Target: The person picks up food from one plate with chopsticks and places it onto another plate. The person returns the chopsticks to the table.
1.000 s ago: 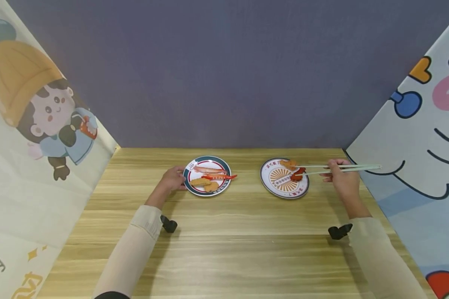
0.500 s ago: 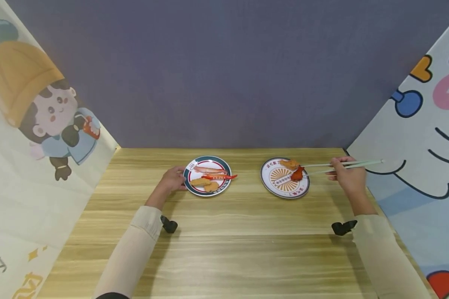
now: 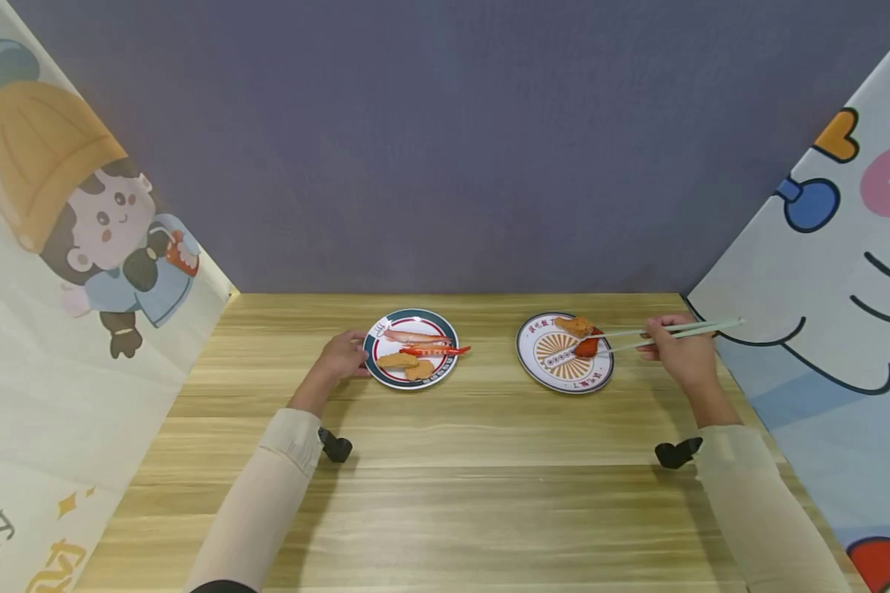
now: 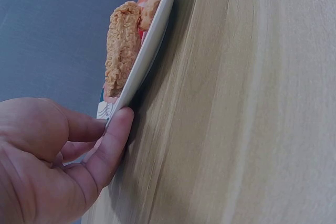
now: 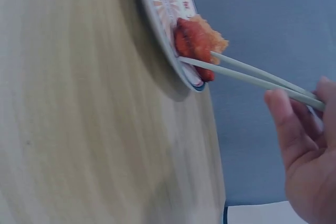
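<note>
At the left, my left hand [image 3: 341,356] pinches the rim of a green-edged plate [image 3: 415,315], thumb and fingers on either side of it. That plate bears golden fried pieces [image 4: 123,48] and long red pieces [image 3: 441,351] resembling crab legs. My right hand [image 3: 682,354] holds pale green chopsticks [image 5: 236,75]. Their tips lie at a glossy red-brown piece resembling a chicken wing [image 5: 191,40], on a white plate with an orange sunburst [image 3: 556,377]. Whether they grip it I cannot tell. Beside it lies a golden fried piece [image 3: 573,326].
Both plates rest on a wood-grain table [image 3: 489,478], near its far edge. A grey-blue panel [image 3: 452,165] rises behind. Printed cartoon panels [image 3: 801,263] stand at left and right, the right one close to my right hand.
My right hand and the chopsticks shifted right, then came back left. The red-brown piece has turned and moved slightly left on its plate. The left hand and its plate have stayed still.
</note>
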### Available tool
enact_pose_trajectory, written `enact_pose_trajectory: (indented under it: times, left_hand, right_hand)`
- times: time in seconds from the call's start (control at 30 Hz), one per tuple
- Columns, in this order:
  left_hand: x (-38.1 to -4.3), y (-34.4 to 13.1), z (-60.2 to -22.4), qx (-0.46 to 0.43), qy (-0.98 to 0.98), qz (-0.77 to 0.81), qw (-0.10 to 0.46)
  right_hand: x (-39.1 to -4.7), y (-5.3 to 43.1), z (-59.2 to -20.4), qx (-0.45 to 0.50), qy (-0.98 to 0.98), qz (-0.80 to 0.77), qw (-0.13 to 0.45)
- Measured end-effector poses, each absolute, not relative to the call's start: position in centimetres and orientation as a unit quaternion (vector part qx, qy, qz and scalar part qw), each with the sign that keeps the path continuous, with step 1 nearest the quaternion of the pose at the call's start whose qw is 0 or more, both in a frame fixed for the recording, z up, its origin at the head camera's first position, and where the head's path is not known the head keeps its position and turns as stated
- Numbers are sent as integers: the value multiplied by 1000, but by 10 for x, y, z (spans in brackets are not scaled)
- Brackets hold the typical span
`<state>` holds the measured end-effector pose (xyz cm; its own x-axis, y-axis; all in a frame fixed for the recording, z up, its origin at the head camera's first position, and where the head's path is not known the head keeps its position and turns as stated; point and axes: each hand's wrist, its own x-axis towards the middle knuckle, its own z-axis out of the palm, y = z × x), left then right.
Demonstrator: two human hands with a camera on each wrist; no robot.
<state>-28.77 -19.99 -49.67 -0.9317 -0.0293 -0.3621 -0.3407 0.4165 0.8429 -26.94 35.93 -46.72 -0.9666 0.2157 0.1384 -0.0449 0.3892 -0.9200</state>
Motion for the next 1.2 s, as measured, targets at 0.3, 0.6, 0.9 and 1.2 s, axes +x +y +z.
enact_pose_trajectory:
  times: [0.3, 0.6, 0.9, 1.2]
  left_hand:
    - [-289, -200, -498, -112, 831, 524, 147]
    - [-290, -200, -499, -109, 832, 525, 144]
    - [-290, -200, -498, -114, 828, 528, 147]
    - [-289, -199, -498, -117, 830, 525, 148]
  right_hand:
    - [-271, 350, -477, -100, -776, 602, 159]
    - [-269, 346, -488, -132, -703, 672, 189]
    - [-267, 349, -493, -116, -663, 706, 220]
    - [-268, 348, -493, -135, -646, 720, 216]
